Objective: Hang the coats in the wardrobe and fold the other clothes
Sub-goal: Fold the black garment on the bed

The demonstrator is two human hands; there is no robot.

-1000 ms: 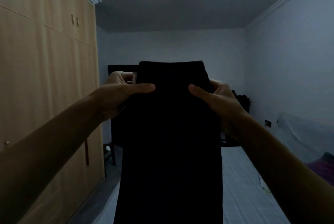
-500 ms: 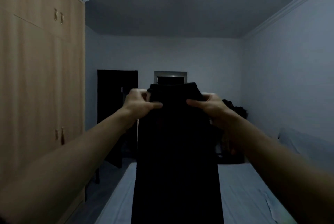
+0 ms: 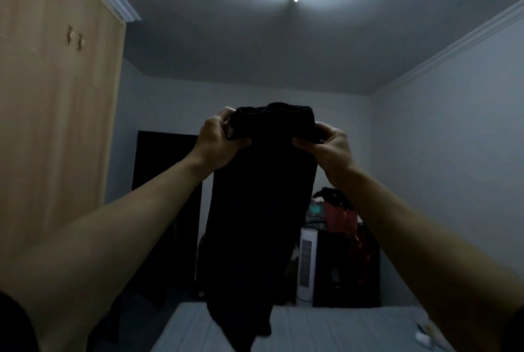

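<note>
Both arms out and raised at about head height. Left hand (image 3: 217,144) pinches the left top corner of the black trousers (image 3: 261,209), thumb across the front, fingers curled behind the waistband. Right hand (image 3: 330,147) grips the right top corner the same way. Waistband sits bunched between the two hands, just above the thumbs; the rest of the garment hangs straight down below the grip, its lower end over the near edge of the bed (image 3: 340,326). Wardrobe (image 3: 54,124) stands closed, off to the left of the left hand. Clothes pile (image 3: 337,212) lies below and behind the right wrist.
</note>
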